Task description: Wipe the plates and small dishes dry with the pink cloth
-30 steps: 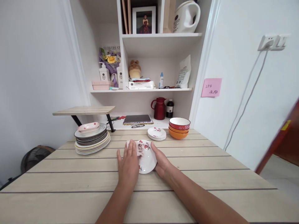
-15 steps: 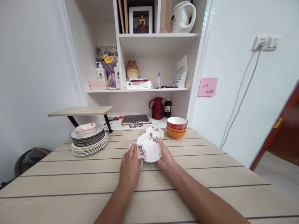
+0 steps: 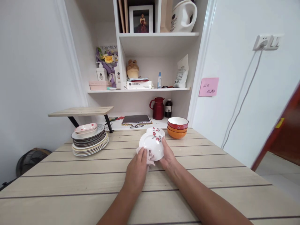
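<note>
Head view. At the centre of the frame, a white flowered plate point(image 3: 152, 144) is held tilted above the wooden table point(image 3: 211, 175). The right hand point(image 3: 169, 157) grips the plate's right rim, with its fingers wrapped round the edge. The left hand point(image 3: 137, 168) has its fingers closed on a pale cloth point(image 3: 149, 157) and presses it against the plate's lower left rim. Just behind the plate, partly hidden, lies a stack of small plates point(image 3: 161, 130). Stacked bowls point(image 3: 177, 126) stand beside these on the right. At middle left, well apart, is a stack of large plates point(image 3: 90, 142). Bare tabletop fills the lower frame and extends right to the table's edge.
</note>
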`<control>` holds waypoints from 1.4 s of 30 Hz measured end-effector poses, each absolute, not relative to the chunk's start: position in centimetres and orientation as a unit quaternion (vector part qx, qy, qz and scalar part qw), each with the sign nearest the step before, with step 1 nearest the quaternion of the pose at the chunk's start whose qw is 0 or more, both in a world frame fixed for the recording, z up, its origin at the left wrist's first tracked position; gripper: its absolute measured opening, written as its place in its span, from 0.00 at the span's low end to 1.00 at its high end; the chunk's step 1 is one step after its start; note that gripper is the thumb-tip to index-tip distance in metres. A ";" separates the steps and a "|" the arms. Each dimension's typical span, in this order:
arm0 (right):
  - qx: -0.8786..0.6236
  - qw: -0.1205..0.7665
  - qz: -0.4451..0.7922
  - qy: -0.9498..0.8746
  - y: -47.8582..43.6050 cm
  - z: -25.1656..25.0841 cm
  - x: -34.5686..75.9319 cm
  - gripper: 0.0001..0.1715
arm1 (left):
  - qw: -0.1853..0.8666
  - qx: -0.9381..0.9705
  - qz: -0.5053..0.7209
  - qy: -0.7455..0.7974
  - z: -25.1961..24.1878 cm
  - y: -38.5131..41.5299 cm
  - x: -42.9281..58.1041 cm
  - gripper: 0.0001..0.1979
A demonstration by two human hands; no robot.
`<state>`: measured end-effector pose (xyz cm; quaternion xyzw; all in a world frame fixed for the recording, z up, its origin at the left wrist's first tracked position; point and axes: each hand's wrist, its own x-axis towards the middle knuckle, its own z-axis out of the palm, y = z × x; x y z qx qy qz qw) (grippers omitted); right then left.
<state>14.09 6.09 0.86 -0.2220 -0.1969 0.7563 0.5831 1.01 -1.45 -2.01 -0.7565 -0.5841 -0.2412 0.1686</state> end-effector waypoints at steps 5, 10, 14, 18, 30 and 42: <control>-0.242 0.590 0.745 -0.197 6.2 0.9 14.1 0.28 | 0.162 -0.766 -0.216 -0.584 -1.7 -1.5 1.1 0.27; -0.284 0.584 0.734 -0.199 6.2 -0.2 13.1 0.17 | 0.105 -0.711 -0.212 -0.662 -1.2 -1.2 0.0 0.24; -0.323 0.576 0.723 -0.202 6.1 -1.0 12.4 0.18 | 0.050 -0.700 -0.215 -0.679 -1.2 -1.1 -0.6 0.23; -0.342 0.569 0.717 -0.212 6.0 -0.8 12.6 0.18 | -0.001 -0.708 -0.240 -0.664 -1.2 -1.0 -0.9 0.22; -0.438 0.577 0.662 -0.193 9.2 -0.5 13.6 0.19 | -0.080 -0.656 -0.361 -0.657 -1.5 -0.3 -1.6 0.20; -0.374 0.649 0.644 -0.155 15.6 0.1 16.1 0.18 | -0.141 -0.629 -0.395 -0.655 -2.0 1.4 -2.2 0.21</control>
